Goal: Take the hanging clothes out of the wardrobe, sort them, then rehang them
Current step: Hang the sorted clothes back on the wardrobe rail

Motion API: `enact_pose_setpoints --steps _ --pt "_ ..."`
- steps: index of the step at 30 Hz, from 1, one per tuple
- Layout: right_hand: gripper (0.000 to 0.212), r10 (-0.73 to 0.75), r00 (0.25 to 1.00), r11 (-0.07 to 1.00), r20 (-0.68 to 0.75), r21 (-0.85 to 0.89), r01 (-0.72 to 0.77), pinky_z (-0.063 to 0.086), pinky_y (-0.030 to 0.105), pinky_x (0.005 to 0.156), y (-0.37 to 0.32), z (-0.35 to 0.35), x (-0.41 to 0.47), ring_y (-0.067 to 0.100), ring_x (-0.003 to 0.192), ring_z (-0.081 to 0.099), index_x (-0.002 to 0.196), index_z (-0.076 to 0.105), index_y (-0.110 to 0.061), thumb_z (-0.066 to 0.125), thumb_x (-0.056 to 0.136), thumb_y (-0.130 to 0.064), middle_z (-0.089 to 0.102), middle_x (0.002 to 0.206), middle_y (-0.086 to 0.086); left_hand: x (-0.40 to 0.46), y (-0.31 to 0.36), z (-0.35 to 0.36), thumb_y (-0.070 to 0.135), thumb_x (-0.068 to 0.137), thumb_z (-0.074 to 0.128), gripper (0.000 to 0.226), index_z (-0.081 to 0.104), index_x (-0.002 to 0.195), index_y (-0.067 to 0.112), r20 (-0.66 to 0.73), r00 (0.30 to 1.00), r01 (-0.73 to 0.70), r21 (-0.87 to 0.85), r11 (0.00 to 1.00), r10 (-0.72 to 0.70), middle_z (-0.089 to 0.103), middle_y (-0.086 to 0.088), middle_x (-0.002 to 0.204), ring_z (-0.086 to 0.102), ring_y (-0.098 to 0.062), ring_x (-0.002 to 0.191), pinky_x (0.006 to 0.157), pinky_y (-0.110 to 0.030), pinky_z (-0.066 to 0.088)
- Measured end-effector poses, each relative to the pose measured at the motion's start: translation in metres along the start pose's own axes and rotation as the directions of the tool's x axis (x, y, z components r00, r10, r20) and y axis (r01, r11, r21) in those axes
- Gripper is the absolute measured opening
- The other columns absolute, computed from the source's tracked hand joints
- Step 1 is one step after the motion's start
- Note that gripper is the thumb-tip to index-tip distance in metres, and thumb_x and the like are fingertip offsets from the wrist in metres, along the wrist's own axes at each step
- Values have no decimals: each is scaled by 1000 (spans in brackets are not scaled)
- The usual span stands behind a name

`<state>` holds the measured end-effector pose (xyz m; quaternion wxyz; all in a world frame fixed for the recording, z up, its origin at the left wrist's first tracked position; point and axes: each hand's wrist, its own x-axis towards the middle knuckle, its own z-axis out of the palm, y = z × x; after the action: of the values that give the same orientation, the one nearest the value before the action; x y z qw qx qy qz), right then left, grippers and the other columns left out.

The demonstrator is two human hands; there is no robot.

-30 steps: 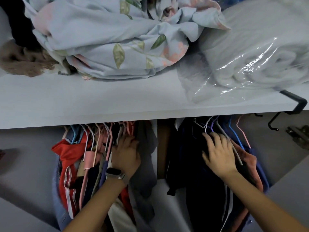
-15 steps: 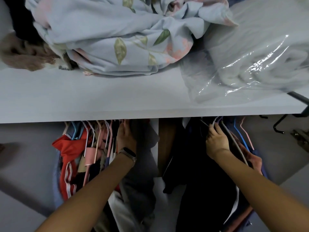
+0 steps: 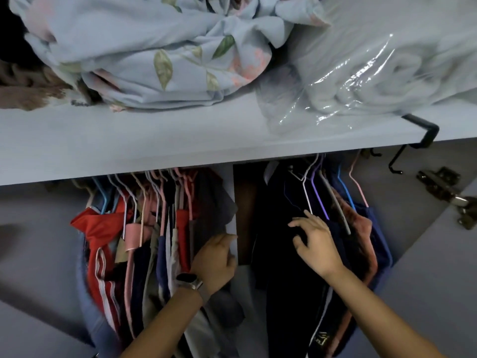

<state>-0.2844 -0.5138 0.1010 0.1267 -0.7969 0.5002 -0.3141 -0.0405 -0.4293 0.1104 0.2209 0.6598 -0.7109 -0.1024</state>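
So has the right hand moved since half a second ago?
Yes. The right hand has dropped away from the shelf edge, down from the hanger hooks onto the dark clothes.

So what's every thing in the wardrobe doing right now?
Left hand: open, on the divider edge.
Right hand: open, fingers spread on dark clothes.
Colourful clothes: hanging, bunched.
Flowery bedding: crumpled on the shelf.
Plastic-bagged blanket: on the shelf.

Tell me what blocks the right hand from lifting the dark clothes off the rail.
The shelf overhangs the hanger hooks, hiding the rail. The right hand rests open on the dark clothes, nothing between them. The divider panel stands to their left.
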Motion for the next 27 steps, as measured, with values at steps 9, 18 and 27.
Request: enact_pose_setpoints --steps 9,18,27 --pt "44 310 919 940 243 63 -334 29 4 89 -18 -52 -70 9 112 53 121 59 -13 67 79 -2 59 122 1 -2 26 16 19 89 54 60 30 143 12 310 951 -4 13 1000 0 27 -7 145 39 -20 129 104 -24 34" --pt "47 496 867 866 53 43 -498 38 4 80 -28 -109 -188 5 95 56 120 57 -19 72 77 -9 60 104 -9 -45 95 39 1 87 52 55 37 139 12 285 955 -44 -154 987 87 41 -9 134 58 -20 97 92 -22 43" --pt "17 403 913 913 -70 107 -395 35 -2 69 -40 -182 -257 -21 72 53 107 65 -21 59 92 -17 62 83 -17 -104 196 45 13 85 60 44 51 128 17 191 966 -124 -257 958 176 54 0 120 62 -13 80 82 -18 46"
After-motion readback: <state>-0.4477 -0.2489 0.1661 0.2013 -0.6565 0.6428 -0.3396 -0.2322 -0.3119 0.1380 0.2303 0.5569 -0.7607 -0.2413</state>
